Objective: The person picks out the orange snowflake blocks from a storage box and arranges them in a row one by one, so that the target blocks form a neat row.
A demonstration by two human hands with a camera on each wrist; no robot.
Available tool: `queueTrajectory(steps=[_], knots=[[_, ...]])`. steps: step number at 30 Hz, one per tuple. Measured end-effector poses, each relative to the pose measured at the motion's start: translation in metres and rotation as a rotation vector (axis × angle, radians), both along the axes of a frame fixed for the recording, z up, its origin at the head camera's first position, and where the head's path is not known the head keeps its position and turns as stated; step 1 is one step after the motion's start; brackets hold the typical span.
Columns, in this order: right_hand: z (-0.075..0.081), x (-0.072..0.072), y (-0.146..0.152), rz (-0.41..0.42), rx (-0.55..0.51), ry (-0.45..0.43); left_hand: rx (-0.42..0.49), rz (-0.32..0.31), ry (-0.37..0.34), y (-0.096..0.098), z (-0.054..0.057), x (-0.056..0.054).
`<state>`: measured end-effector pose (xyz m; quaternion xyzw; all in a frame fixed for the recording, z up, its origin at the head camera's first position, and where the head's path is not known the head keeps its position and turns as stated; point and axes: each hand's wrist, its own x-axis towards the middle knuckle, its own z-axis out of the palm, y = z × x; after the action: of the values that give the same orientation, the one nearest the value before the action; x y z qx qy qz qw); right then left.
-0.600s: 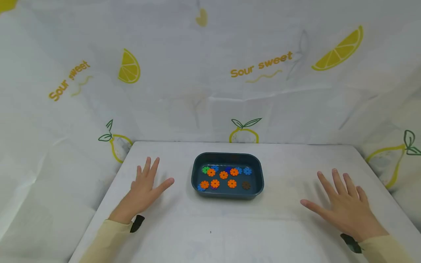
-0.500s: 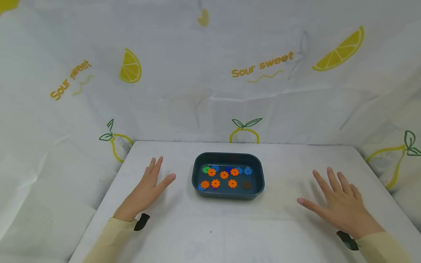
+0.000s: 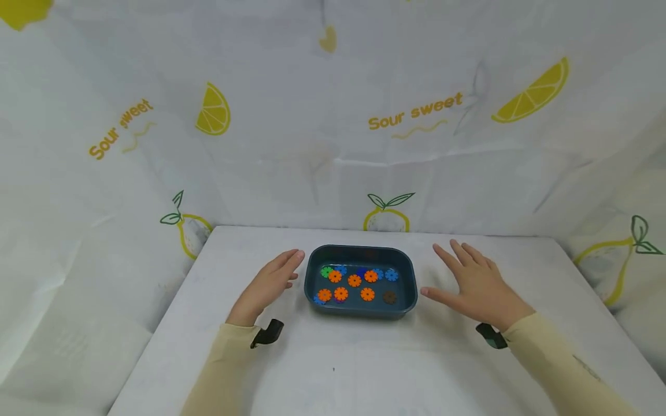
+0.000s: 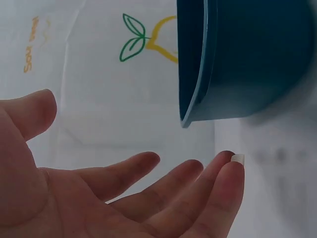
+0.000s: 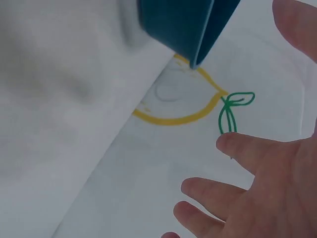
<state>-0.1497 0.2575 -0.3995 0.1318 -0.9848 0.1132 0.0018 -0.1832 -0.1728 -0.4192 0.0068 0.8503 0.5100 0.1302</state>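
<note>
A dark blue-green tray [image 3: 359,312] with rounded corners sits on the white table. Inside it lie several notched plastic discs: orange discs [image 3: 367,294], blue discs [image 3: 391,275], a green disc [image 3: 326,271] and a brown disc [image 3: 389,297]. Just left of the tray is my left hand [image 3: 267,287], palm turned inward, holding nothing; in the left wrist view its fingers reach below the tray's wall [image 4: 257,59]. On the other side my right hand [image 3: 476,288] has its fingers spread and thumb tip close to the tray's right edge. The right wrist view shows a gap between fingers and tray.
Behind the white table [image 3: 333,375] hangs a white cloth [image 3: 291,115] printed with lemons and lettering, which also drapes at both sides. Dark straps [image 3: 267,333] show at both wrists, below light sleeves [image 3: 224,370].
Both hands have moved inward toward the tray, the left one to the right and the right one to the left and farther forward. The tray and discs have stayed in place.
</note>
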Motion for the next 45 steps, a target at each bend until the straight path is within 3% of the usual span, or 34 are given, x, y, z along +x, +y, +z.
queueTrajectory(steps=[10, 16, 20, 25, 35, 45], knots=[[0.023, -0.032, -0.051, 0.132, -0.021, -0.016, 0.056, 0.092, -0.075, 0.012, -0.018, -0.028], [0.025, -0.050, -0.080, 0.192, -0.038, -0.064, 0.139, 0.131, -0.123, 0.010, -0.024, -0.037], [0.020, -0.063, -0.097, 0.261, -0.043, -0.113, 0.235, 0.156, -0.165, 0.009, -0.029, -0.040], [0.010, -0.075, -0.116, 0.263, 0.010, -0.206, 0.321, 0.165, -0.207, 0.010, -0.035, -0.041], [-0.006, -0.084, -0.130, 0.238, 0.086, -0.269, 0.244, 0.124, -0.150, 0.017, -0.045, -0.038], [-0.014, -0.092, -0.139, 0.234, 0.122, -0.287, 0.302, 0.148, -0.180, 0.011, -0.051, -0.042]])
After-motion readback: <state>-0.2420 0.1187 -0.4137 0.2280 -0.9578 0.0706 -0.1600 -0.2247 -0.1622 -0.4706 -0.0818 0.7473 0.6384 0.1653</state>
